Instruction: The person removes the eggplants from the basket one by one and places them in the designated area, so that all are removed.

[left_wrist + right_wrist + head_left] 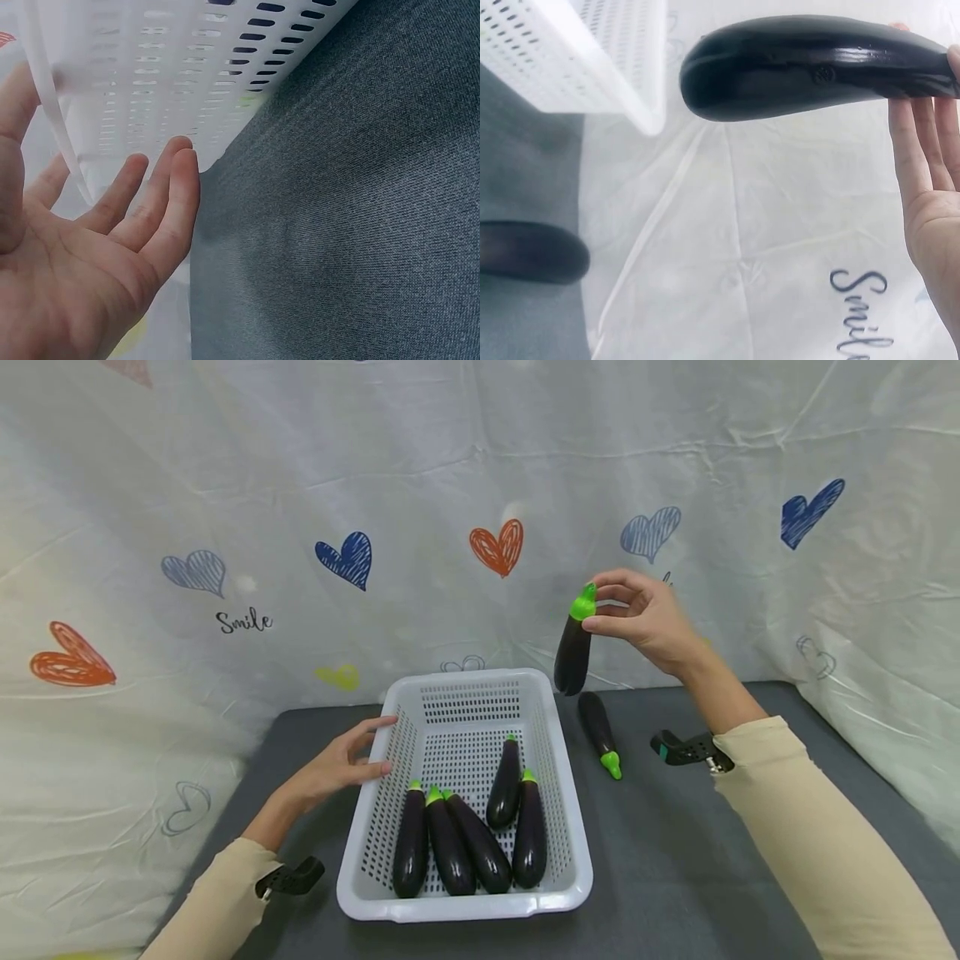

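Observation:
My right hand point(637, 618) pinches an eggplant point(573, 652) by its bright green stem end, with the dark body hanging down. It is raised beyond the basket's right far corner; in the right wrist view this eggplant point(795, 71) stretches sideways from the fingers. A white perforated plastic basket point(468, 907) stands on the table, with several glossy eggplants point(411, 843) lying mostly in its near half. At the basket's left rim, my left hand point(341, 772) rests with fingers spread. The left wrist view has this hand's fingers point(176, 202) loosely extended along the basket's outer wall.
Another eggplant point(596, 727) lies on the dark grey table point(660, 860) right of the basket, its green end toward me. Behind the table hangs a pale sheet point(420, 468) printed with hearts and "Smile". A black strap mount point(693, 750) sits on the right wrist.

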The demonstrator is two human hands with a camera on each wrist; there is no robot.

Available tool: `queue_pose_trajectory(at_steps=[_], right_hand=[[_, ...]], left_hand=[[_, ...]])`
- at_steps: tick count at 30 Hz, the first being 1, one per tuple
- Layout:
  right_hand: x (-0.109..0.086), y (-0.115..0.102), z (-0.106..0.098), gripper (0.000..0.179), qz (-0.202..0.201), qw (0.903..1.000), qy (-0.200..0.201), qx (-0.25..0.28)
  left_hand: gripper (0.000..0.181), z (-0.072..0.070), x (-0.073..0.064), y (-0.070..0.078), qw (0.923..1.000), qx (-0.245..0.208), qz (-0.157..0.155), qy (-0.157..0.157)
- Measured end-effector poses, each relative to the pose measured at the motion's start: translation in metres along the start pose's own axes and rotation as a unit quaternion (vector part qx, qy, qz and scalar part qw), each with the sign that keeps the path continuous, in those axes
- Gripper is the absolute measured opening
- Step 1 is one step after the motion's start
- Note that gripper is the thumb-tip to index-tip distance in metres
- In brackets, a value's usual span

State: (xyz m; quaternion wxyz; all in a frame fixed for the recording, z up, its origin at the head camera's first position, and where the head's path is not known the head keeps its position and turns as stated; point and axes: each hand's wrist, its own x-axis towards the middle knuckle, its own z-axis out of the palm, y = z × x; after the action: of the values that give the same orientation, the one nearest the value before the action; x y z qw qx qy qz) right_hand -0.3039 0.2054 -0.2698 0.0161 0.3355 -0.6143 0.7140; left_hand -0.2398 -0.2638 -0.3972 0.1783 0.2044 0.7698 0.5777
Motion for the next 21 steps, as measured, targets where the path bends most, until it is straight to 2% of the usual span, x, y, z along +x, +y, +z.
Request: queue_pose_trajectory(at_steps=[9, 16, 21], right_hand=[[-0.017, 0.0, -0.014, 0.041, 0.001, 0.9996, 0.025, -0.015], [-0.029, 0.001, -0.025, 0.041, 0.001, 0.9993, 0.029, -0.024], [-0.04, 0.006, -0.034, 0.041, 0.009, 0.9977, 0.037, -0.055]], left_hand=[[0.072, 0.001, -0.001, 0.002, 0.9999, 0.016, -0.005, 0.003], [0.071, 0.001, 0.0, 0.001, 0.9997, 0.022, -0.004, 0.002], [0.071, 0.0, 0.0, 0.0, 0.9998, 0.021, -0.001, -0.003]])
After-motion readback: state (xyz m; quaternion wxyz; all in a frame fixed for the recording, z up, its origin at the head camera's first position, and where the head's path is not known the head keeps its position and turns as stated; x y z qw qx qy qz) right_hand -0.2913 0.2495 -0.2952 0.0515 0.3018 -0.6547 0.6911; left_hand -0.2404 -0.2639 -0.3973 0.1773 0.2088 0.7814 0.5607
